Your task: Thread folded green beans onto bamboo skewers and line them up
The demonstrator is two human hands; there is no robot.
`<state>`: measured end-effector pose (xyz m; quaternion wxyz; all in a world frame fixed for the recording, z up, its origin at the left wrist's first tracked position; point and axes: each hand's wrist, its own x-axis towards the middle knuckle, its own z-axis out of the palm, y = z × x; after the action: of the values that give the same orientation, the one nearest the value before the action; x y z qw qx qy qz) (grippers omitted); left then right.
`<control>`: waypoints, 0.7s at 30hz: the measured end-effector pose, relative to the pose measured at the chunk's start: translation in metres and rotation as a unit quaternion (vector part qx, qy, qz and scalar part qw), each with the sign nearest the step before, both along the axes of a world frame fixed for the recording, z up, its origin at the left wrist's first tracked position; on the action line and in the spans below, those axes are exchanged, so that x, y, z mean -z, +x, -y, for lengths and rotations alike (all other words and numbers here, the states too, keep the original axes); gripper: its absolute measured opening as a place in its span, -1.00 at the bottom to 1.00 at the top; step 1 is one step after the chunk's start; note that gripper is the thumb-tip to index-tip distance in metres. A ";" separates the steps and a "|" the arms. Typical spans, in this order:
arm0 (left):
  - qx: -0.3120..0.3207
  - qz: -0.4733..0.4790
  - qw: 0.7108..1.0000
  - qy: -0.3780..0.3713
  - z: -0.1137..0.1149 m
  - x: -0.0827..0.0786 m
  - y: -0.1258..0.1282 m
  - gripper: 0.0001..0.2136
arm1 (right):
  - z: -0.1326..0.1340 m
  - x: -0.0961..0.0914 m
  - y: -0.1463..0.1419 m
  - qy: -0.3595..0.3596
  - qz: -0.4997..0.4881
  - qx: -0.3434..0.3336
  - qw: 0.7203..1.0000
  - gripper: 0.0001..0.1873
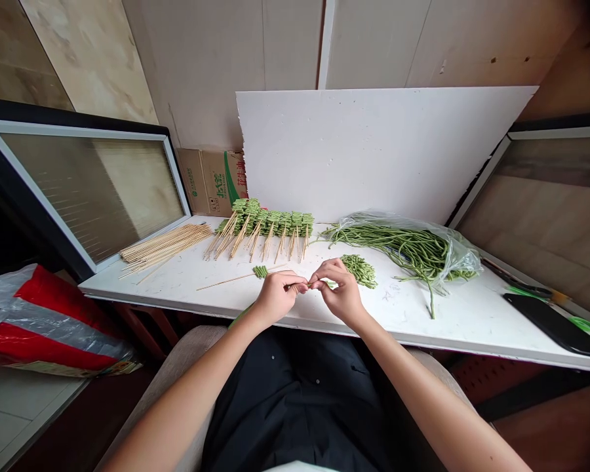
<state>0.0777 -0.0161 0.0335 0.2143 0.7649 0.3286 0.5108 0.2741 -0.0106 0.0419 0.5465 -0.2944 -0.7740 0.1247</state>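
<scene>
My left hand (276, 294) and my right hand (339, 288) meet fingertip to fingertip over the front of the white table (187, 282), both pinched shut on a small green bean piece between them. Just behind my left hand lies one skewer with green bean coils on it (246, 275). A small pile of cut green beans (360, 269) sits right behind my right hand. Finished bean skewers (265, 229) lie in a row further back. Long green beans (403, 246) spill from a clear plastic bag to the right.
A bundle of bare bamboo skewers (164, 246) lies at the back left. A framed glass panel (93, 187) leans at the left, a cardboard box (211, 180) behind. A black knife-like object (553, 324) lies at the right. A red and clear bag (44, 321) sits at the lower left.
</scene>
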 end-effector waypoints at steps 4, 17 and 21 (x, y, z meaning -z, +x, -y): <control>0.026 0.046 0.998 -0.042 0.002 -0.003 0.001 -0.79 | -0.003 0.008 -0.004 -0.073 -0.080 -0.042 0.993 -0.73; 0.032 0.040 0.990 -0.131 0.002 -0.005 -0.003 -0.77 | -0.003 0.009 -0.001 0.010 -0.044 0.020 0.999 -0.86; 0.005 -0.050 0.995 -0.089 0.007 -0.012 -0.007 -0.76 | -0.002 0.000 0.006 0.159 0.040 0.041 0.986 -0.88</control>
<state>0.0704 -0.0230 0.0453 0.2678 0.7687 0.3794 0.4398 0.2798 -0.0084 0.0424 0.5593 -0.2398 -0.7928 -0.0342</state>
